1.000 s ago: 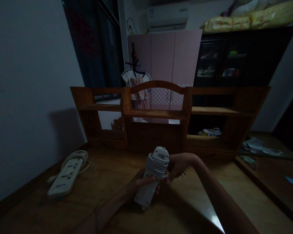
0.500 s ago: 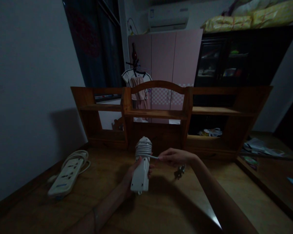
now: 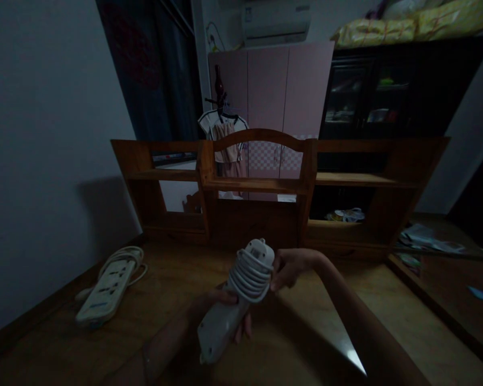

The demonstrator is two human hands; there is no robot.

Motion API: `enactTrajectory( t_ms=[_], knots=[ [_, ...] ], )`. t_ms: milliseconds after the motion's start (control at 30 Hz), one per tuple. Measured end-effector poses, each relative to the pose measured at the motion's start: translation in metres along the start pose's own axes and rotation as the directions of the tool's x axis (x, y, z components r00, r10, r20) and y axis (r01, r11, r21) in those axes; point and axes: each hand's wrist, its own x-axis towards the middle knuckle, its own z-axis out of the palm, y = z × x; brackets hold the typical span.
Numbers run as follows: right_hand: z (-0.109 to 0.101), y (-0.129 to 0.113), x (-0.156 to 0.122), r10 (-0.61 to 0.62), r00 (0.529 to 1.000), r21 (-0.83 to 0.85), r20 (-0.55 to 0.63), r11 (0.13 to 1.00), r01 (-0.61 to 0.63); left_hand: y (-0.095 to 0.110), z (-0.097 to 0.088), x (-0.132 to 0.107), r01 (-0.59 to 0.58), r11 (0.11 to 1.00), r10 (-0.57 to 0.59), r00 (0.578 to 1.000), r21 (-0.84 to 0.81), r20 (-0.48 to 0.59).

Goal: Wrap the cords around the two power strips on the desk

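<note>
A white power strip point(image 3: 225, 316) with its white cord point(image 3: 249, 273) coiled round the upper end is held above the wooden desk point(image 3: 306, 332). My left hand point(image 3: 229, 305) grips the strip's body from below, fingers wrapped round it. My right hand point(image 3: 290, 266) is closed in a pinch on the cord at the coil's right side. The strip tilts, its top pointing up and to the right. The plug is not visible.
A second white power strip point(image 3: 104, 289) with its cord lies on the desk at the left, near the wall. A wooden shelf unit point(image 3: 257, 185) stands along the desk's back edge. Papers point(image 3: 426, 238) lie at the right.
The strip has tilted from upright to leaning right and dropped lower. My right hand moved in against the coil, pulling the cord tight; the plug seen hanging under it is gone from sight.
</note>
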Motion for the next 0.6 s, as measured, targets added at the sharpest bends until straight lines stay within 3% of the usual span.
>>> enactTrajectory(
  t_ms=[67,167,233,300,400,500,600],
  knots=[
    [0.001,-0.008,-0.008,-0.007,0.983,-0.114,-0.185,0.993,-0.014,0.005,0.006,0.002,0.049,0.996,-0.053,0.997,0.07,0.05],
    [0.004,-0.025,-0.021,-0.079,0.886,-0.343,-0.457,0.935,-0.094,0.004,0.01,0.005,0.058,0.993,-0.064,0.996,0.102,0.059],
    [0.008,-0.034,-0.025,-0.105,0.842,-0.451,-0.53,0.875,-0.175,0.0,0.011,0.006,0.055,0.991,-0.06,0.998,0.124,0.037],
    [0.012,-0.039,-0.02,-0.113,0.868,-0.521,-0.484,0.834,-0.182,-0.003,0.013,0.006,0.019,0.972,-0.019,1.0,0.232,-0.004],
    [0.022,-0.039,0.001,-0.066,0.956,-0.568,-0.287,0.815,-0.114,-0.004,0.018,0.007,-0.05,0.879,0.057,0.998,0.474,-0.001],
    [0.034,-0.04,0.024,0.008,0.995,-0.564,-0.097,0.823,-0.061,-0.005,0.023,0.008,0.003,0.777,-0.064,0.995,0.63,0.074],
    [0.044,-0.045,0.034,0.006,1.0,-0.558,-0.016,0.83,-0.014,-0.008,0.023,0.007,0.062,0.696,-0.156,0.986,0.715,0.066]
  ],
)
